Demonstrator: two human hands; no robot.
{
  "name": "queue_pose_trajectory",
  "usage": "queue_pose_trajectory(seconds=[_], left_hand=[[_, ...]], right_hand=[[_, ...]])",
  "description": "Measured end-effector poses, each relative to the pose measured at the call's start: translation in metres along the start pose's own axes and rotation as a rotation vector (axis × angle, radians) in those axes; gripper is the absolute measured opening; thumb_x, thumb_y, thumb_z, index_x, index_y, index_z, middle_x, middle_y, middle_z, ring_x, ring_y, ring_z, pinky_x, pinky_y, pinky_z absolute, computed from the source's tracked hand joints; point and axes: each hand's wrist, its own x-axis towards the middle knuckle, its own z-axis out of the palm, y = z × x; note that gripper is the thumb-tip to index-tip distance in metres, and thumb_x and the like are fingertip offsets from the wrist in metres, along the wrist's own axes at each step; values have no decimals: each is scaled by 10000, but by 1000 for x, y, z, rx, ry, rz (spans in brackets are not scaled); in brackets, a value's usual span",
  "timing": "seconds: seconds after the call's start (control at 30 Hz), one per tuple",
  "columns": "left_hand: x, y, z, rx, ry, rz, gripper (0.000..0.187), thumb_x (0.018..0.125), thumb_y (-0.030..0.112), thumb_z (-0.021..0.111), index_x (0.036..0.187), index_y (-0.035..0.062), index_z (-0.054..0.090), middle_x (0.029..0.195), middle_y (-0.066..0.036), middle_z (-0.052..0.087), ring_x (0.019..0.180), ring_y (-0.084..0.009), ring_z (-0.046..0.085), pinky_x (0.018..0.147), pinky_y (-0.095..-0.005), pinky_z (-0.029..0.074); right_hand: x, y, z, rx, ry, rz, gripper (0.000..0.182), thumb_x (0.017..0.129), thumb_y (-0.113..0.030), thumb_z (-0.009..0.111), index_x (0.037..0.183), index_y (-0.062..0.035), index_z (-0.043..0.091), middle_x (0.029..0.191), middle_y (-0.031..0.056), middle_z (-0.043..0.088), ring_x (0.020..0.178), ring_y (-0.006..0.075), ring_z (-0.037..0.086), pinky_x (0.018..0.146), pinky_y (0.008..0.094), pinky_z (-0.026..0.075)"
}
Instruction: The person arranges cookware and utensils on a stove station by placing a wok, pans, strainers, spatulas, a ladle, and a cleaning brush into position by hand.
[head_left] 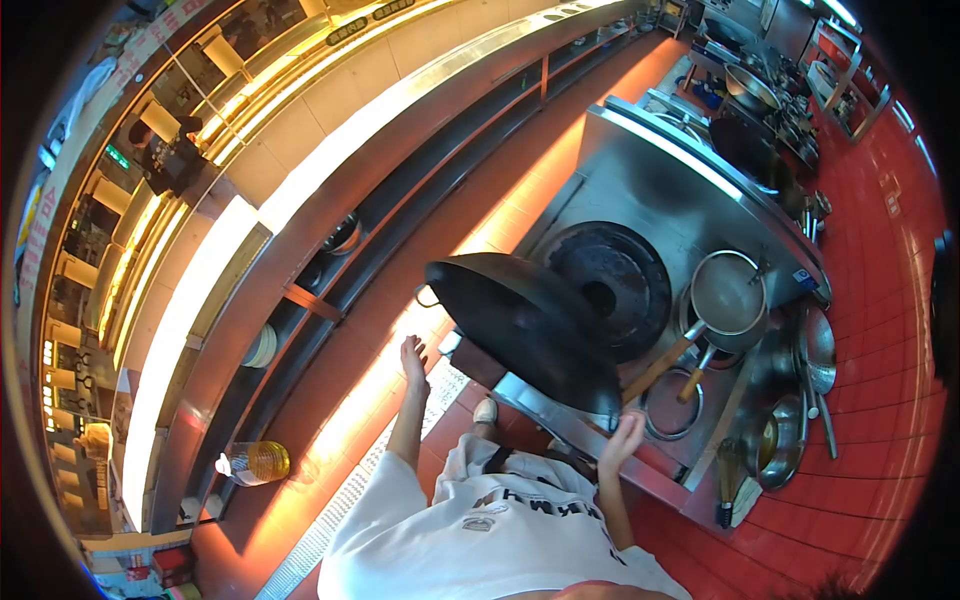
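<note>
A large black wok [520, 325] stands tilted at the front edge of the stove, beside the round burner [612, 285]. One loop handle [428, 296] shows at its left end. My left hand [414, 362] is open, fingers stretched out, apart from the wok and below that handle. Right at the wok's lower right rim is my right hand [626, 437], its fingers loosely extended beside the rim. Further right, a strainer [728, 292] and a wooden-handled ladle [692, 383] lie over round pots on the stove top.
Metal bowls [783, 445] and a brush [729, 480] sit at the stove's right side. A bottle of yellow oil [258, 463] is near the long shelf counter [330, 300] on the left. Plates [262, 347] stand on the shelf. A person [172, 160] is beyond the counter.
</note>
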Motion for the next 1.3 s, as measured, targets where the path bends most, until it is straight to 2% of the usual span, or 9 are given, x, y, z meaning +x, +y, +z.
queue_pose_trajectory(seconds=[0.1, 0.23, 0.37, 0.53, 0.7, 0.83, 1.07, 1.27, 1.3], left_hand=[[53, 30, 16, 17, -78, 65, 549, 901, 484, 372, 1244, 60, 423, 1263, -116, 460, 1176, -266, 420, 955, -432, 321], [82, 53, 30, 61, -164, 209, 308, 927, 304, 436, 1017, 36, 559, 918, -42, 566, 899, -160, 511, 823, -314, 389], [109, 42, 28, 223, -168, 386, 334, 942, 273, 416, 904, -6, 596, 882, -67, 597, 837, -154, 533, 791, -283, 406], [111, 54, 37, 21, -336, 88, 450, 944, 396, 408, 717, 36, 556, 694, -18, 503, 678, -118, 457, 687, -282, 383], [90, 71, 64, -331, -317, -82, 353, 921, 332, 465, 626, 184, 340, 585, 71, 257, 558, -68, 258, 553, -260, 223], [111, 61, 89, -274, -398, 16, 383, 946, 299, 428, 605, 195, 290, 548, 81, 192, 500, -52, 194, 498, -242, 167], [125, 106, 189, -195, -704, -122, 479, 919, 535, 337, 646, 148, 411, 528, 64, 272, 480, -66, 269, 474, -209, 227], [130, 151, 278, 213, -1005, -122, 686, 790, 757, 232, 687, 136, 503, 506, 53, 370, 471, -95, 396, 465, -221, 295], [132, 150, 285, 305, -1037, -133, 720, 769, 783, 210, 687, 135, 513, 503, 54, 376, 474, -98, 409, 466, -223, 301]], right_hand=[[-17, 0, 16, -58, 159, 80, 166, 931, -170, 447, 882, -12, 452, 799, 37, 441, 760, 141, 442, 713, 269, 382], [-21, -5, 34, 5, 277, 79, 176, 940, -194, 452, 866, -35, 435, 740, -1, 399, 692, 99, 401, 645, 239, 349], [-18, -27, 53, 110, 355, 243, 283, 954, -271, 439, 752, -78, 394, 664, -43, 349, 597, 46, 319, 524, 209, 258], [-10, -8, 47, 84, 344, 316, 512, 931, -407, 454, 527, -160, 260, 500, -83, 238, 464, 34, 214, 440, 248, 145], [1, -6, 52, 187, 512, 394, 489, 913, -401, 491, 528, -140, 339, 512, -72, 313, 453, 41, 266, 427, 237, 167], [51, -10, 42, 205, 538, 307, 466, 911, -347, 505, 525, -109, 393, 512, -64, 353, 470, 42, 326, 431, 233, 226], [206, -23, 14, 238, 384, 261, 466, 888, -382, 531, 542, -92, 414, 528, -52, 331, 502, 39, 313, 454, 242, 263], [312, 89, -6, -181, 250, 541, 598, 770, -573, 549, 756, 21, 623, 761, 125, 614, 821, 259, 587, 745, 381, 423], [325, 115, -12, -205, 275, 523, 507, 776, -545, 570, 644, -56, 543, 621, 44, 503, 601, 174, 478, 560, 328, 339]])
